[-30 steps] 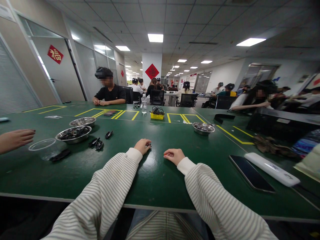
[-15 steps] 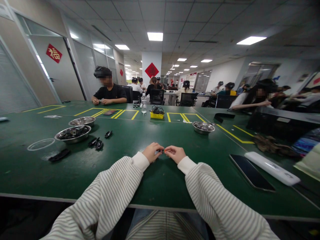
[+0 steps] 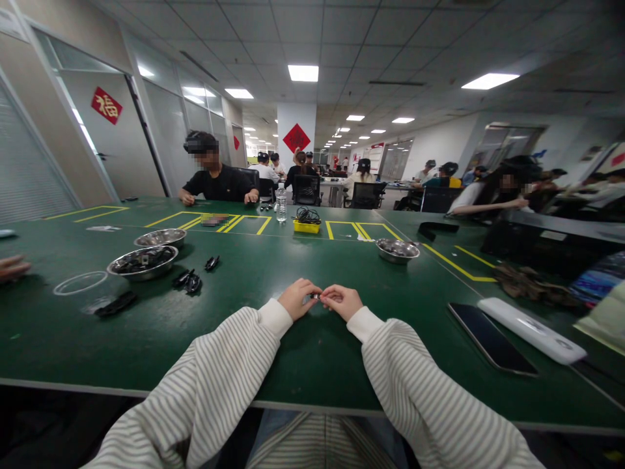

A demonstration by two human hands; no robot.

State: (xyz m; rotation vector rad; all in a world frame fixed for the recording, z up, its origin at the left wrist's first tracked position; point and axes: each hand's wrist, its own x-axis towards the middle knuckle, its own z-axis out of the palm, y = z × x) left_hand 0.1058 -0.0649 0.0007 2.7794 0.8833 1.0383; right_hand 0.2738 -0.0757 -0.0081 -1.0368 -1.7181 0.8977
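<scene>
My left hand [image 3: 299, 298] and my right hand [image 3: 342, 301] meet over the green table [image 3: 312, 365], fingertips almost touching. Between them is a small dark and shiny piece [image 3: 315, 296], too small to name. The left thumb and fingers pinch it. My right hand's fingers are pinched together at its right end; what they hold there is hidden. To the left stand a metal bowl of dark parts [image 3: 141, 275] and, behind it, a second metal bowl [image 3: 161, 243]. Several black pieces [image 3: 188, 281] lie beside them.
A clear plastic cup [image 3: 81, 281] lies at left near a black strip [image 3: 116, 304]. Another metal bowl [image 3: 397, 258] stands right of centre. A phone [image 3: 491, 339] and a white device [image 3: 532, 329] lie at right. Another person's hand [image 3: 13, 268] shows at the left edge.
The small piece between my fingertips has turned a little and shows a shiny side. Another person's hand has come in at the left edge. The person opposite has moved their hands apart.
</scene>
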